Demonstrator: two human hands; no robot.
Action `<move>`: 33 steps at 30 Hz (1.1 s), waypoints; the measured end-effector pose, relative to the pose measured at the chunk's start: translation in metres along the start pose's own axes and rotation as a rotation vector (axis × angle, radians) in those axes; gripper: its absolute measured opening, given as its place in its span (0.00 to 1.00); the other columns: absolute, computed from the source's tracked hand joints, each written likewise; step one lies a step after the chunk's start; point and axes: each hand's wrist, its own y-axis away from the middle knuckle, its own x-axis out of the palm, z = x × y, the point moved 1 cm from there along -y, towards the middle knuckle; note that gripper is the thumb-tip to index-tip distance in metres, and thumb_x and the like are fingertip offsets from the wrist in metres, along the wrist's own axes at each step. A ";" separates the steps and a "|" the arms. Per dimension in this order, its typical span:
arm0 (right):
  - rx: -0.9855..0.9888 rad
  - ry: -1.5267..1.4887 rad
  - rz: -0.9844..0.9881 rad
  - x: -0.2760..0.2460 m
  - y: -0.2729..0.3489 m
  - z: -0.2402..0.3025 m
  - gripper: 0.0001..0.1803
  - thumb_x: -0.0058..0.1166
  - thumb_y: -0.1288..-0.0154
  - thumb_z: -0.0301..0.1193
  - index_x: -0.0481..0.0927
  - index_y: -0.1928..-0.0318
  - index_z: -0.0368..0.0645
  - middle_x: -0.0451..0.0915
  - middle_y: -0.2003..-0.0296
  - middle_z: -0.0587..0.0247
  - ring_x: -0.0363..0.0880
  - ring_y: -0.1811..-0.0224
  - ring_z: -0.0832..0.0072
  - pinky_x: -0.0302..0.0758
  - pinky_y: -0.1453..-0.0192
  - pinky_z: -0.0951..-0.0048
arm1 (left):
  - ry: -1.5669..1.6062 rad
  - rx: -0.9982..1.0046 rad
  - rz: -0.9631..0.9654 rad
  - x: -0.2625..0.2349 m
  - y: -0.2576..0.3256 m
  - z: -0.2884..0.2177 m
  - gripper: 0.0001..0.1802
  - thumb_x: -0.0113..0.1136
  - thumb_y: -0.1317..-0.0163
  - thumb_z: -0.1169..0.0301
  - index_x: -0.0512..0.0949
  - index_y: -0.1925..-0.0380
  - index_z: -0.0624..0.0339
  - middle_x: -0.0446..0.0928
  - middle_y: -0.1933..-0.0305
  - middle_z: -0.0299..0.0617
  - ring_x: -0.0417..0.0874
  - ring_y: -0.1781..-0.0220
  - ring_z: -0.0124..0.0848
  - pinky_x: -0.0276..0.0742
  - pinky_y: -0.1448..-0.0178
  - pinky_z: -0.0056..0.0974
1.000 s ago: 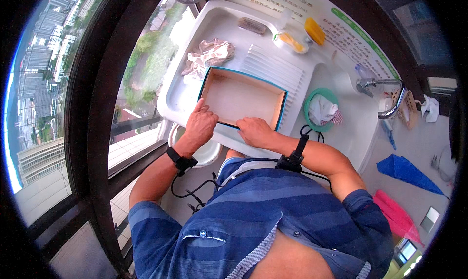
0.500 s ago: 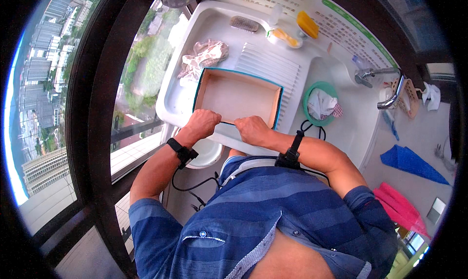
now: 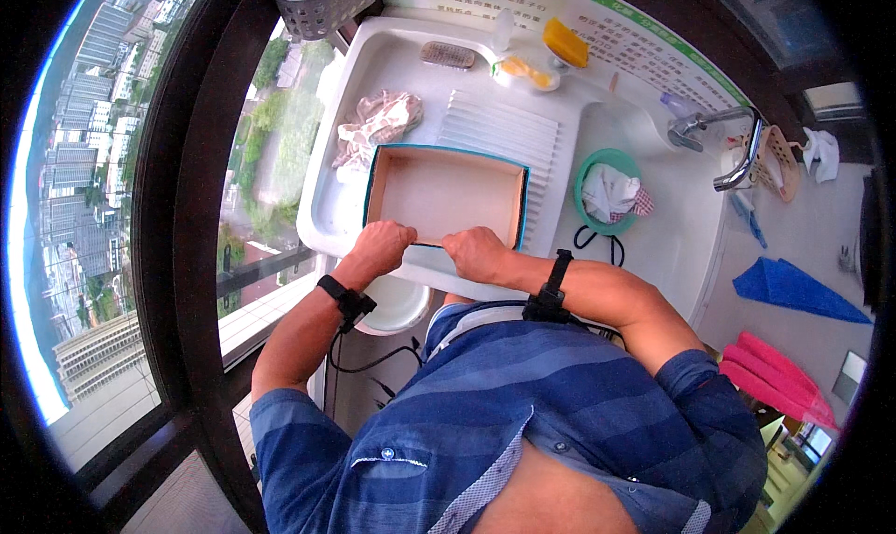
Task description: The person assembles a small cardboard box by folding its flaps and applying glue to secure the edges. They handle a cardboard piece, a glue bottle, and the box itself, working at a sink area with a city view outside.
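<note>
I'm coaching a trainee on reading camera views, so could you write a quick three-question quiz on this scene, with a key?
1. Multiple choice: at which side of the box are the left hand and right hand?
A) the far side
B) the side nearest the person
C) opposite ends

2. True or false: the green bowl is to the right of the box.

3. Fill in the blank: inside the green bowl is crumpled ____.

Key: 1. B; 2. True; 3. cloth.
</note>
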 end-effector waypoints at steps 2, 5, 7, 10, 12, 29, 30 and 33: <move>-0.008 0.010 0.005 0.000 0.000 0.000 0.08 0.54 0.49 0.26 0.80 0.68 0.37 0.83 0.72 0.44 0.84 0.68 0.49 0.81 0.61 0.52 | -0.036 0.000 0.015 0.004 -0.002 0.002 0.13 0.57 0.50 0.79 0.83 0.64 0.52 0.83 0.67 0.49 0.85 0.62 0.49 0.81 0.58 0.50; -0.010 0.001 -0.015 0.003 0.000 -0.002 0.09 0.55 0.49 0.27 0.81 0.67 0.37 0.83 0.72 0.44 0.85 0.68 0.49 0.82 0.62 0.51 | -0.048 0.002 0.005 0.008 -0.003 0.003 0.12 0.57 0.50 0.78 0.83 0.66 0.53 0.83 0.67 0.49 0.85 0.62 0.49 0.81 0.59 0.51; -0.015 -0.015 -0.027 0.004 0.000 -0.004 0.09 0.56 0.50 0.27 0.81 0.68 0.37 0.83 0.72 0.44 0.85 0.68 0.50 0.82 0.62 0.51 | -0.045 -0.011 0.014 0.007 -0.003 0.002 0.12 0.57 0.51 0.78 0.83 0.67 0.53 0.83 0.68 0.49 0.85 0.62 0.49 0.81 0.59 0.51; -0.020 -0.027 -0.028 0.004 0.000 -0.003 0.08 0.56 0.50 0.27 0.82 0.68 0.38 0.83 0.72 0.44 0.85 0.68 0.50 0.82 0.61 0.51 | -0.016 -0.002 -0.032 0.010 -0.002 0.005 0.13 0.57 0.51 0.78 0.84 0.66 0.52 0.82 0.68 0.49 0.84 0.63 0.49 0.80 0.60 0.51; -0.012 -0.020 -0.029 0.004 0.000 -0.003 0.08 0.56 0.50 0.27 0.82 0.68 0.38 0.83 0.71 0.44 0.85 0.68 0.49 0.82 0.61 0.51 | -0.003 0.017 -0.090 0.013 -0.002 0.004 0.09 0.57 0.52 0.79 0.82 0.71 0.55 0.82 0.71 0.50 0.84 0.65 0.50 0.80 0.62 0.51; 0.063 0.000 0.053 -0.005 0.000 0.000 0.08 0.55 0.46 0.27 0.82 0.66 0.38 0.84 0.69 0.44 0.85 0.66 0.49 0.82 0.61 0.50 | -0.033 0.012 -0.059 0.002 -0.004 -0.001 0.12 0.57 0.50 0.78 0.84 0.67 0.54 0.82 0.71 0.50 0.85 0.66 0.50 0.80 0.60 0.52; 0.067 -0.004 0.050 -0.005 0.000 0.000 0.09 0.55 0.46 0.27 0.82 0.66 0.38 0.84 0.69 0.44 0.85 0.66 0.49 0.82 0.61 0.50 | -0.025 0.018 -0.071 0.004 -0.003 0.000 0.11 0.57 0.50 0.78 0.83 0.67 0.54 0.82 0.71 0.50 0.85 0.66 0.50 0.80 0.61 0.52; 0.089 -0.004 0.050 -0.002 0.001 0.001 0.09 0.55 0.46 0.28 0.82 0.65 0.37 0.84 0.69 0.43 0.86 0.65 0.50 0.82 0.60 0.50 | -0.040 0.023 -0.069 0.003 -0.002 -0.002 0.10 0.57 0.50 0.78 0.83 0.68 0.55 0.82 0.71 0.50 0.85 0.66 0.50 0.80 0.61 0.52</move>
